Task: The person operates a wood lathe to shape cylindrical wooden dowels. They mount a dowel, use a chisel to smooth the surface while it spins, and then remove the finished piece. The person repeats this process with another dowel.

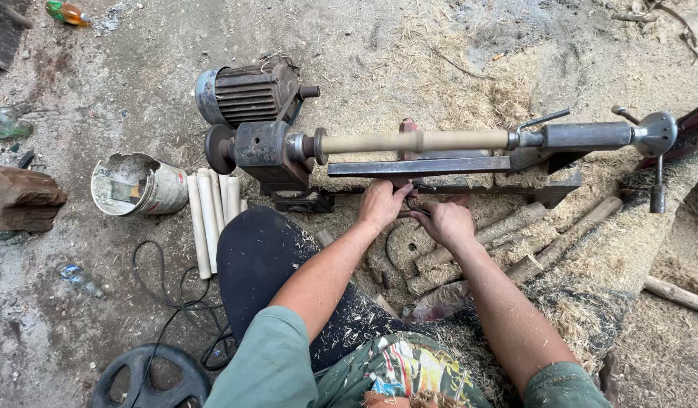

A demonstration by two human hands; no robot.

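Wooden rod [413,140], pale and round, is clamped level in the lathe [288,155], one end in the headstock chuck and the other against the grey tailstock [591,136]. One narrow band shows near the middle of the rod; the rest looks smooth and tan.

Few containers lie about the lathe. Left of it a dented round can [137,183] rests on its side, white crust on its rim. Far beyond the lathe's left end, at the top corner, lies an orange and green plastic bottle [65,12]. A clear crushed bottle [77,276] lies on the ground well left of and below the lathe.

Both forearms reach forward and meet just under the lathe's flat tool rest [417,166]. The left hand [380,204] is curled, knuckles up, against the lower rail. The right hand [448,223] sits just beside it, fingers bent round what may be a small dark metal part; the grip is too hidden to say how tightly it closes.

Behind the headstock sits a ribbed electric motor [247,91]. Between the can and the lathe lie pale turned sticks [209,215]. Rough bark-covered billets [507,234] lie in shavings below the lathe's right half.
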